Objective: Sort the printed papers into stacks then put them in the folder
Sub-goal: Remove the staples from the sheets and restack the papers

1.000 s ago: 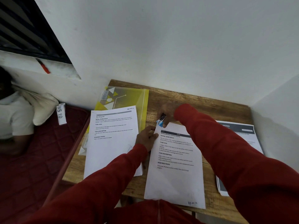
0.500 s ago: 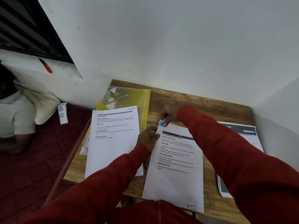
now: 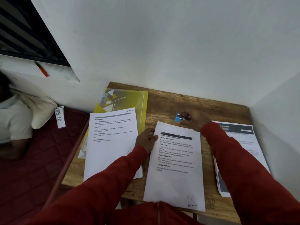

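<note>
With your left hand (image 3: 146,140) pressing the middle stack (image 3: 174,166) between its neighbours and your right hand (image 3: 194,119) pinching a small blue object (image 3: 178,117) just beyond it, any nudge could skew loose sheets.

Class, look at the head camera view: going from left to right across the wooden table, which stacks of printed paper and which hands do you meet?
Left paper stack → left hand → middle paper stack → right hand holding a small blue object → right paper stack.
</note>
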`<move>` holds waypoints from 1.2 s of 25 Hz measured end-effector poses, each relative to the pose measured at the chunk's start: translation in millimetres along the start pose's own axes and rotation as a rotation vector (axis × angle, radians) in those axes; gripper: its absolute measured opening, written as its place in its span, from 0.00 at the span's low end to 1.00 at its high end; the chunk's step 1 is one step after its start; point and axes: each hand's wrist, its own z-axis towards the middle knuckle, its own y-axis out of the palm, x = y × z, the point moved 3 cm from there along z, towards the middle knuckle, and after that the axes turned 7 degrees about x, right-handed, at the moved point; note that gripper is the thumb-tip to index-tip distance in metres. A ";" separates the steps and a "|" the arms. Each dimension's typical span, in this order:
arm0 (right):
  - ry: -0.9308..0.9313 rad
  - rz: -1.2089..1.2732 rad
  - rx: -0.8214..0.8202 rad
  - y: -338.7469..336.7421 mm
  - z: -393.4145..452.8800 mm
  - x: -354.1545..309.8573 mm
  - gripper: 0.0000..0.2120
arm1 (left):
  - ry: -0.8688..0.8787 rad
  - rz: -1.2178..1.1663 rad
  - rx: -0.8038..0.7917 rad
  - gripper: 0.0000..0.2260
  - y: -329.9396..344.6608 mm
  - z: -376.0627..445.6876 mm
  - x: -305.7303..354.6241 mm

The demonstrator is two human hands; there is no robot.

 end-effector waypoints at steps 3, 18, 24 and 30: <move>0.137 0.058 -0.021 20.4 -36.5 34.2 0.24 | -0.031 -0.018 0.015 0.08 0.3 -1.4 2.9; 0.368 0.574 0.269 65.6 -109.0 46.3 0.19 | -0.066 -0.379 0.197 0.08 -56.7 -3.5 30.3; 0.362 0.780 0.203 69.7 -82.1 14.8 0.20 | -0.220 -0.551 0.187 0.12 -96.6 -0.4 12.1; 0.398 0.821 0.238 84.5 -76.9 -9.0 0.26 | -0.124 -0.375 0.137 0.23 -106.7 -12.8 -14.8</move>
